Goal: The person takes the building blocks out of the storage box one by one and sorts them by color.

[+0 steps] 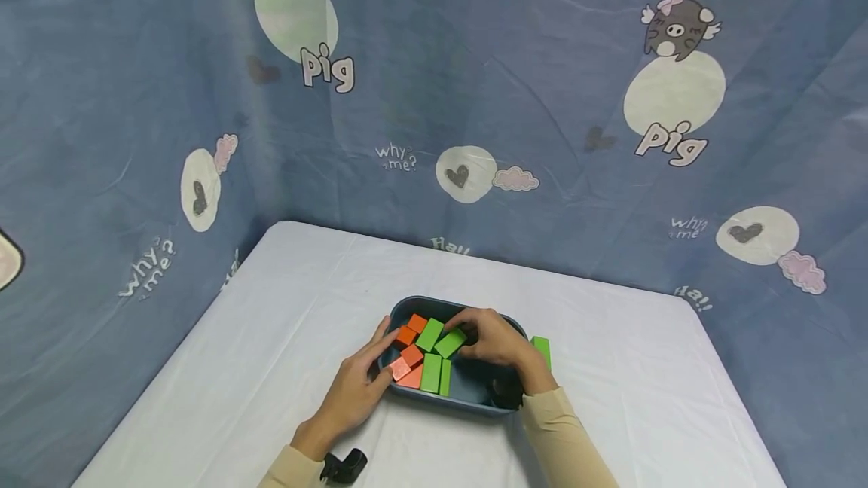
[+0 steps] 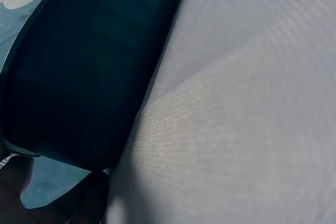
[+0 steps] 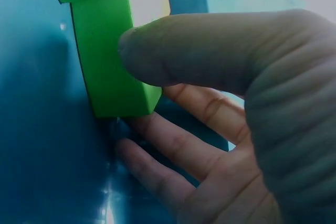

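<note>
A dark blue plastic bin stands on the table with orange-red and green blocks inside. My left hand holds the bin's left end, its fingers and thumb spread along the rim; in the left wrist view its fingertips touch the bin's outer wall. Reaching into the bin, my right hand pinches a green block, with the thumb on one side and fingers on the other. That block lies tilted beside another green block. Two green blocks stand side by side near the front wall.
Several orange-red blocks fill the bin's left end. Another green block shows past the bin's right end, partly behind the right wrist. White cloth covers the table, and a blue printed curtain hangs behind and at the left.
</note>
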A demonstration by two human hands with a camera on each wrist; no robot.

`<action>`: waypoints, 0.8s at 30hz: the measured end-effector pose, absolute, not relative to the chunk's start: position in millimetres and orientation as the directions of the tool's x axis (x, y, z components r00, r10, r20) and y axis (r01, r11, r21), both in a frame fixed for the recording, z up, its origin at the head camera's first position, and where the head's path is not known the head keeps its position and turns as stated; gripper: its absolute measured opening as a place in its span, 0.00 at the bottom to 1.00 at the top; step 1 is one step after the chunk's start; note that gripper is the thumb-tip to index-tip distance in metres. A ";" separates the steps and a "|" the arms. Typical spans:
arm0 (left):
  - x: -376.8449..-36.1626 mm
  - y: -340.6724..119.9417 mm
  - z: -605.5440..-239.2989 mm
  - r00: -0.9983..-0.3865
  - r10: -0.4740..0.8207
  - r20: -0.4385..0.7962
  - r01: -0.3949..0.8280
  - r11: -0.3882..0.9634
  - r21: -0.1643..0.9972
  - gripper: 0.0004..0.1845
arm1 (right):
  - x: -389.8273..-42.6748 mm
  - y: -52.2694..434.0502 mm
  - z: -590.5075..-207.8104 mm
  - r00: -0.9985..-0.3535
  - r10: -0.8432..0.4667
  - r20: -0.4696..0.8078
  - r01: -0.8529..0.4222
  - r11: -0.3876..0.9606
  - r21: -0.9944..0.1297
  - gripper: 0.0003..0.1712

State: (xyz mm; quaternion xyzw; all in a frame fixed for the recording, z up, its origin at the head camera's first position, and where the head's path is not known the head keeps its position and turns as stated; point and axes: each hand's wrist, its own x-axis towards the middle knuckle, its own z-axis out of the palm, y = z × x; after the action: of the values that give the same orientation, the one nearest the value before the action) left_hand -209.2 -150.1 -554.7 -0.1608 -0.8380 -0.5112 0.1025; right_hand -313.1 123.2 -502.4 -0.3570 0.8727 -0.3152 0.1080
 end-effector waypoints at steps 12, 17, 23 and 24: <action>-209.7 -147.2 -553.8 -0.933 0.158 0.324 0.361 0.419 0.833 0.34 | -313.3 121.8 -504.3 -0.725 -0.688 0.031 -0.613 0.625 -0.484 0.23; -209.6 -147.7 -554.0 -0.931 0.149 0.334 0.366 0.423 0.829 0.34 | -312.9 121.4 -504.3 -0.722 -0.692 0.022 -0.622 0.635 -0.458 0.22; -209.9 -147.3 -553.0 -0.925 0.161 0.343 0.379 0.425 0.822 0.33 | -311.6 121.0 -503.1 -0.722 -0.692 0.013 -0.629 0.649 -0.428 0.21; -209.8 -147.4 -552.6 -0.925 0.161 0.344 0.380 0.426 0.821 0.33 | -311.5 120.8 -502.8 -0.720 -0.694 0.010 -0.629 0.647 -0.431 0.21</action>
State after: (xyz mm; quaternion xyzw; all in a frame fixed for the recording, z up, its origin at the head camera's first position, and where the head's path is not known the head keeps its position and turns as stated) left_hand -209.8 -147.4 -552.6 -0.1614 -0.8377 -0.5107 0.1069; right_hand -311.5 120.8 -502.8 -0.3660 0.9040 -0.2068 0.0782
